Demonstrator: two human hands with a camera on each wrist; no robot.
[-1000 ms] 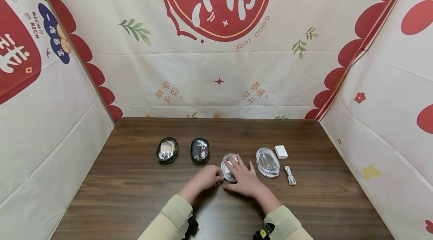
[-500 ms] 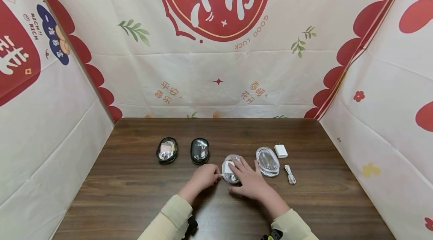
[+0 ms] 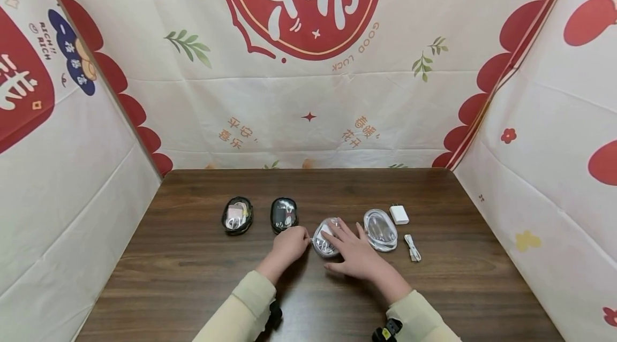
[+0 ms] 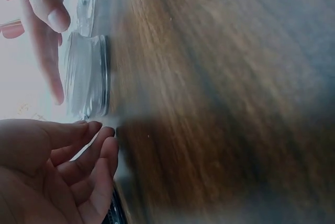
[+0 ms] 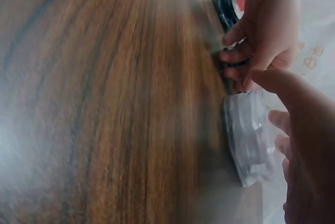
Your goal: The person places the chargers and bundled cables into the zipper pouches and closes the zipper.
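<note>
A small oval clear pouch with a whitish rim [image 3: 321, 242] lies mid-table, with a white item visible inside. My left hand [image 3: 289, 244] is at its left edge, thumb and fingers pinching a small zipper pull there. My right hand [image 3: 356, 257] lies over the right part of the pouch with fingers spread and fairly straight, covering some of it. In the left wrist view the pouch [image 4: 86, 75] stands just beyond the pinching fingertips. The right wrist view shows the pouch [image 5: 248, 132] between both hands, its zipper pull hidden by fingers.
Two black-rimmed pouches, one left [image 3: 237, 215] and one nearer [image 3: 284, 214], lie beyond my left hand. Right of my right hand are another clear pouch [image 3: 381, 230], a white charger plug [image 3: 399, 214] and a bundled white cable [image 3: 412, 248]. Printed cloth walls surround the wooden table [image 3: 193, 288].
My left hand has moved away from me along the pouch's left edge, pinching the zipper pull. The pouch has shifted slightly under my right hand, which has moved a little to the right.
</note>
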